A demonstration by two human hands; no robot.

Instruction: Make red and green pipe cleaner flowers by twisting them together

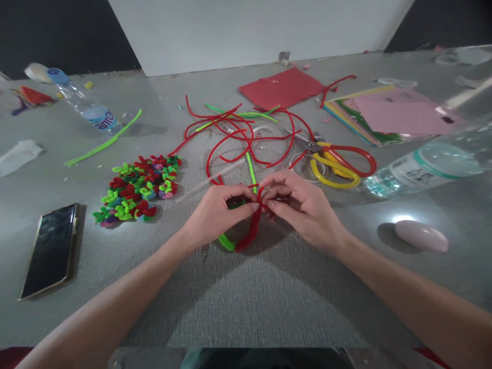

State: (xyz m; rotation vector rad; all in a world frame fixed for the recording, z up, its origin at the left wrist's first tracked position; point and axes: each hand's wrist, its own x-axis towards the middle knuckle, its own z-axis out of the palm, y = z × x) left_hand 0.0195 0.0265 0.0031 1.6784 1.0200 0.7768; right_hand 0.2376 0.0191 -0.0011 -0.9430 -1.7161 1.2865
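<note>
Hands: left hand (pixel 221 211) and right hand (pixel 303 204) close together, fingertips meeting; thumbs and fingers of both pinched on the piece.
Piece in work: fuzzy curved band of red and bright green pipe cleaner (pixel 249 237), held just above the grey textured worktop (pixel 246 307), mid-width, between centre and near edge; red section at the fingertips, green section below the left hand.
Loose stems: tangle of thin red pipe cleaners (pixel 230 115), a few green among them, beyond the hands toward the far edge.
Blossom heap: small fuzzy red, green and multicoloured pipe-cleaner flowers (pixel 130 193), clustered left of the left hand.
Scissors: yellow and orange-red handles (pixel 332 158), just beyond the right hand, blades toward the tangle.
Left side: black phone with gold rim (pixel 49 251), nearer the near edge; clear plastic bottle with blue cap (pixel 86 105), toward the far left corner.
Right side: clear bottle with white-and-green label (pixel 413 171); pale pink smooth oval object (pixel 421 236), nearer the near edge.
Far edge: red paper sheet (pixel 282 88); pink-topped stack of coloured paper (pixel 403 114), toward the far right corner.
</note>
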